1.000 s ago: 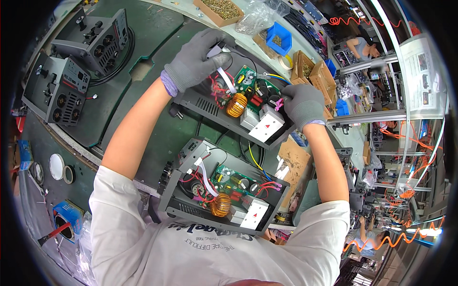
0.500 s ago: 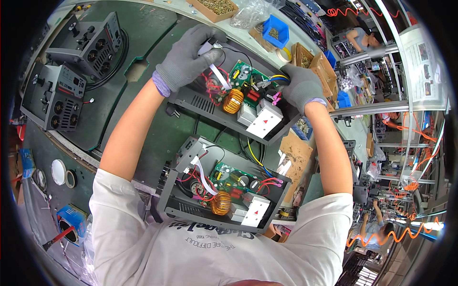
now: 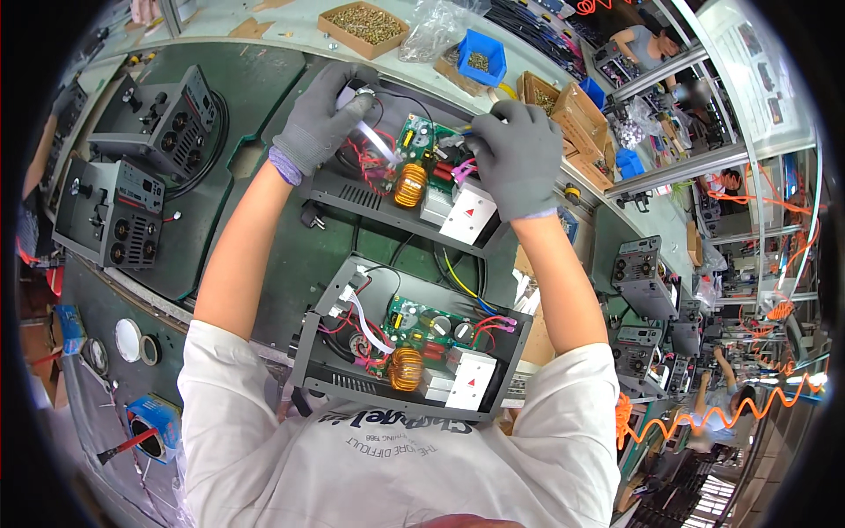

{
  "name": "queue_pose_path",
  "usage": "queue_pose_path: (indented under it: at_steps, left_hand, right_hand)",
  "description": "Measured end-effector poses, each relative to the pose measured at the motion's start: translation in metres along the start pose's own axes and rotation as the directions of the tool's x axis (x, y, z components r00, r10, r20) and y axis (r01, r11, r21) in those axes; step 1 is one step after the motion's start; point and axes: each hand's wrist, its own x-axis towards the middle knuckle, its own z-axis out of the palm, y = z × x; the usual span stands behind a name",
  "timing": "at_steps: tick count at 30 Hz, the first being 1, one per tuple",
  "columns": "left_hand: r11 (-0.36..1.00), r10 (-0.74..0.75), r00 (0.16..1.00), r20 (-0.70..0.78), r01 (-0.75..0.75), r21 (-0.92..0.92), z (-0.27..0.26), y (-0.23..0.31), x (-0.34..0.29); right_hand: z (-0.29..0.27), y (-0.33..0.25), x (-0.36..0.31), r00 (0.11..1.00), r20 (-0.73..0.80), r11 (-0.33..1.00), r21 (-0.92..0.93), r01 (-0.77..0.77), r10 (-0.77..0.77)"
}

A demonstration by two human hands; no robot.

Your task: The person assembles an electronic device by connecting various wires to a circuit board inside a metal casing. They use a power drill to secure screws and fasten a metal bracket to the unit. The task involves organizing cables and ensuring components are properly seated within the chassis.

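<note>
Two open dark metal cases with electronics lie before me, one behind the other. My left hand [image 3: 321,119], in a grey glove, is closed on the left end of the far case [image 3: 378,202], where a white ribbon cable [image 3: 377,141] runs inward. Over that case's right side, my gloved right hand [image 3: 518,158] has curled fingers around blue and yellow wires [image 3: 467,130], mostly hidden by the glove. Beside them are a green circuit board [image 3: 418,134], a copper coil [image 3: 411,185] and a white-faced block [image 3: 468,214]. The near case [image 3: 352,385] holds similar parts, untouched.
Two more units [image 3: 110,211] stand at the left with a coiled black cable. Along the back are a cardboard tray [image 3: 365,28] of small hardware, a blue bin [image 3: 481,57] and cardboard boxes [image 3: 581,123]. A black plug [image 3: 312,216] lies left of the far case. Other people work at the right.
My right hand has moved left and inward over the far case, covering more of the wires. My left hand stays at the case's left end. The whole view has shifted slightly.
</note>
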Motion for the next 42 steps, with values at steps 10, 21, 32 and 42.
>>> queue_pose_path:
  at_steps: [10,21,32,42]
  left_hand:
    - [0.984,-0.049,0.997,-0.053,0.058,0.169,0.001,0.014,0.014]
    - [0.730,0.562,0.766,0.313,-0.637,0.249,0.093,0.088,0.055]
    - [0.924,0.376,0.897,0.232,-0.382,-0.021,0.135,0.066,0.067]
    - [0.932,0.286,0.885,0.366,-0.347,0.110,0.118,0.062,0.070]
  right_hand:
    - [0.011,0.025,-0.036,0.922,-0.288,0.937,0.308,-0.167,0.259]
    - [0.050,0.036,-0.060,0.779,-0.191,0.627,0.716,-0.306,0.598]
    - [0.039,0.025,-0.059,0.820,-0.230,0.762,0.557,-0.330,0.524]
    - [0.032,-0.001,-0.079,0.852,-0.258,0.837,0.451,-0.310,0.455]
